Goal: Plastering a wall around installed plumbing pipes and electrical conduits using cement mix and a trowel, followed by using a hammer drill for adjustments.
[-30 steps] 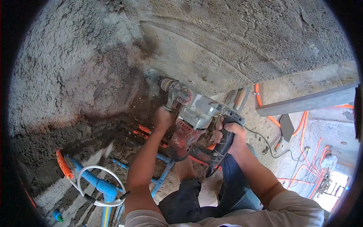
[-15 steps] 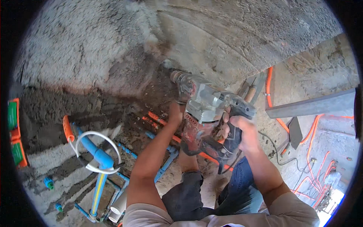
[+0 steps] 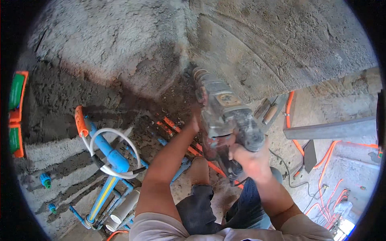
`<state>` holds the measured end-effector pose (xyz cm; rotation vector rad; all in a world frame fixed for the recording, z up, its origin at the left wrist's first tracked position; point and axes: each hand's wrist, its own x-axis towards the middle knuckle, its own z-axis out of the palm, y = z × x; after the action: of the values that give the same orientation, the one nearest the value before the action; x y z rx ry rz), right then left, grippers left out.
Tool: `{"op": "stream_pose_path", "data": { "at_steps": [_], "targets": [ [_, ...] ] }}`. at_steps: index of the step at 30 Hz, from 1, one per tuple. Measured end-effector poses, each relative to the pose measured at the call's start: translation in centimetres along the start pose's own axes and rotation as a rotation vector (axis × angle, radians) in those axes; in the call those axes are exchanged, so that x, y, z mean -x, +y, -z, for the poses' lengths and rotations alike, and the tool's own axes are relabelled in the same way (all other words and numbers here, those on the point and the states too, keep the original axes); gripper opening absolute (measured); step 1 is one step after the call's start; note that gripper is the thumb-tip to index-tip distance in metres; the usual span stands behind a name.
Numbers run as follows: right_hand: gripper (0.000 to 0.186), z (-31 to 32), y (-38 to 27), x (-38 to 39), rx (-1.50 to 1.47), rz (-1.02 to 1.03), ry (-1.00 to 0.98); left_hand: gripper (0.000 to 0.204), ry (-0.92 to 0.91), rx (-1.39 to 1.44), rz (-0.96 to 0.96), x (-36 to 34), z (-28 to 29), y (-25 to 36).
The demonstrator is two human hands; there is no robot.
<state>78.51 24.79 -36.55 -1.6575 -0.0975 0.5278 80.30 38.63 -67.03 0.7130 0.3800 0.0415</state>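
Observation:
A dusty grey and red rotary hammer (image 3: 225, 112) points away from me, its front end at the corner where two rough walls meet. Its bit is hard to make out there. My right hand (image 3: 251, 160) is closed round the rear handle. Under the tool's front part, my left hand (image 3: 196, 118) grips it from the left side; its fingers are mostly hidden behind the body. Loose rubble and dark wet dirt (image 3: 175, 94) lie around the tool's front end.
Orange conduits (image 3: 193, 149) run beneath the tool. To the left are a blue pipe (image 3: 106, 150), a looped white hose (image 3: 116, 130) and green-orange boxes (image 3: 17, 96). At right lie a wood-handled trowel (image 3: 271, 113), a grey beam (image 3: 329, 127) and a dark cable (image 3: 287, 166).
The rotary hammer has swung, its rear now nearer to me and its body more lengthwise. My right hand has moved down and slightly left with it. The whole view has shifted a little.

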Motion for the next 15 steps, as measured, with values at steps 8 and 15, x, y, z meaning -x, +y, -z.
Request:
{"op": "stream_pose_path", "data": {
  "at_steps": [8,15],
  "targets": [
    [0.026,1.3,1.7,5.8,0.055,0.052,-0.057,0.041,0.053,0.602,0.211,-1.0,8.5,-3.4],
    [0.030,2.3,5.1,9.0,-0.037,-0.062,-0.053,0.016,0.172,-0.180,-0.007,0.5,1.6,-4.3]
  ]
}}
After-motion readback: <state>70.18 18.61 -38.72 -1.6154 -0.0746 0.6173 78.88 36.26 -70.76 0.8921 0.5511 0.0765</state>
